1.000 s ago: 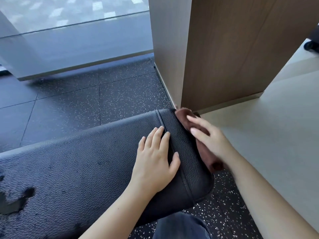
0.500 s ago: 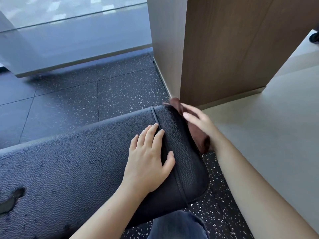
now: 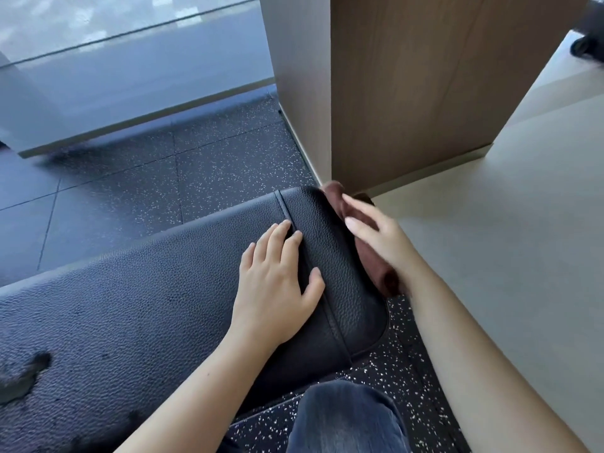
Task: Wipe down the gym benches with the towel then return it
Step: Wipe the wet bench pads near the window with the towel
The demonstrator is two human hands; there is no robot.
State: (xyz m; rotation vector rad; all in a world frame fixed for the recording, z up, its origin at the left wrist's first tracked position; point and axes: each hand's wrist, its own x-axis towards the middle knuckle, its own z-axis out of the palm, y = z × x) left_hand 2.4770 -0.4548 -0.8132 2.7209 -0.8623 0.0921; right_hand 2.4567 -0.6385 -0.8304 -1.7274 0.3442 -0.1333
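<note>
A black leather gym bench [image 3: 163, 305] runs from the lower left to the middle of the head view. Its surface shows wet patches toward the left. My left hand [image 3: 277, 282] lies flat on the bench top near the seam, fingers spread, holding nothing. A brown towel [image 3: 376, 269] is pressed against the bench's right end face. My right hand [image 3: 379, 237] lies over the towel with its fingers stretched along it, and looks blurred by motion. Much of the towel is hidden under that hand.
A wood-panelled column [image 3: 408, 93] stands just behind the bench's end. A pale grey floor or ledge [image 3: 506, 240] spreads to the right. Dark speckled rubber flooring [image 3: 147, 184] lies beyond the bench, with a glass wall [image 3: 114, 60] behind. My jeans-clad knee [image 3: 349, 420] is at the bottom.
My right hand slid the towel along the bench's end face, toward the column and then partly back. The left hand stayed flat on the bench top.
</note>
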